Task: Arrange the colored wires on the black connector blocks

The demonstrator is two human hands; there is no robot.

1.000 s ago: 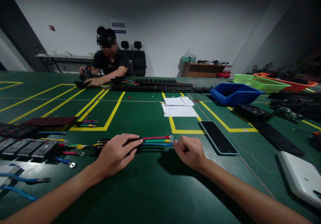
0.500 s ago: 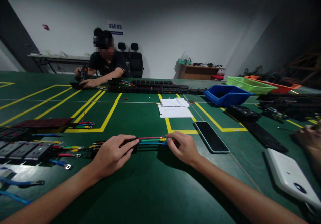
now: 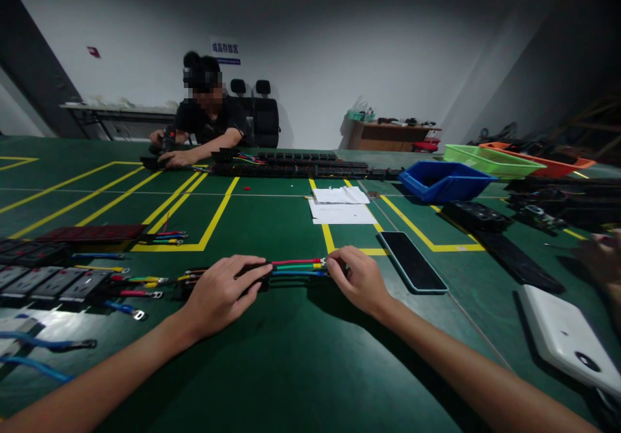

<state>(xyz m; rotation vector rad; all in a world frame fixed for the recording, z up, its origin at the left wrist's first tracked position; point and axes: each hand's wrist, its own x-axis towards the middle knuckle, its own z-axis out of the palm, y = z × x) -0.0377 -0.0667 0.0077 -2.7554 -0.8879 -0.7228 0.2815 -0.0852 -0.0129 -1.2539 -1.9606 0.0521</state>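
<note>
While the left hand (image 3: pixel 220 294) presses flat, fingers spread, on a black block (image 3: pixel 255 279), the right hand (image 3: pixel 359 281) pinches its coloured wires (image 3: pixel 297 266) on the table (image 3: pixel 291 368).

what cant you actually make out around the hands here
- Head view: the black part under the left hand is mostly covered by the palm.
- The ends of the coloured wires are hidden by the right hand; whether it pinches them is unclear.
- The white device is cut off by the right edge.
</note>
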